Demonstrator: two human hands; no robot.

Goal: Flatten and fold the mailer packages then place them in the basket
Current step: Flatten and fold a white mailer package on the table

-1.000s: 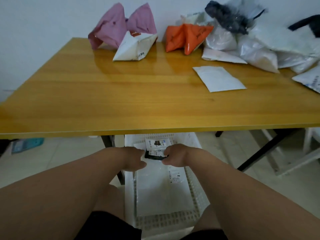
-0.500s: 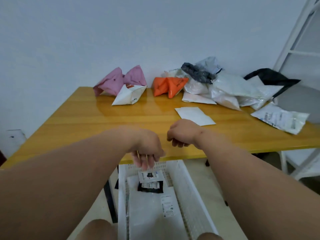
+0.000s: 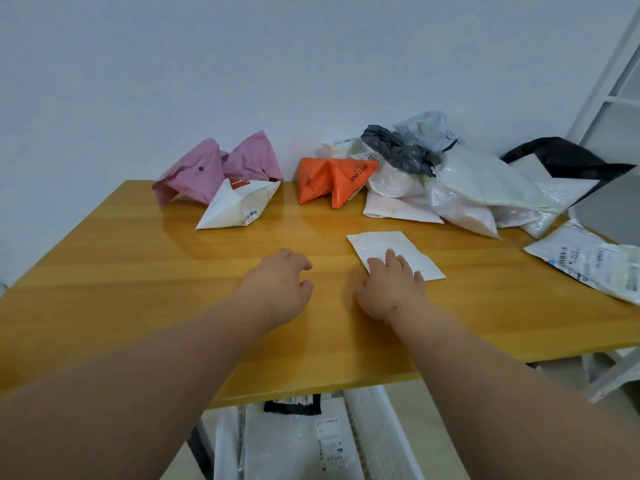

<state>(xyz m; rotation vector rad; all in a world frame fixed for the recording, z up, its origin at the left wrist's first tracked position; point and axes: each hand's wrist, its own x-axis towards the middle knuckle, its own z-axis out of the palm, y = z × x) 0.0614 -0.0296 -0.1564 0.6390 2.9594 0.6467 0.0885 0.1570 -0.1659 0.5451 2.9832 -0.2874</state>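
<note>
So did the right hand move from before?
Yes. The right hand was down at the white basket under the table; now it has come up over the table, fingers on the flat white mailer.

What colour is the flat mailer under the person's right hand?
White: the flat rectangular mailer on the wooden table, clearest in the head view.

wooden table, white wall, white rack

Two hands, left hand and right hand, one wooden worktop, one pink mailer, one orange mailer, one flat white mailer, one white basket under the worktop, a heap of pale mailers too tangled to count
</note>
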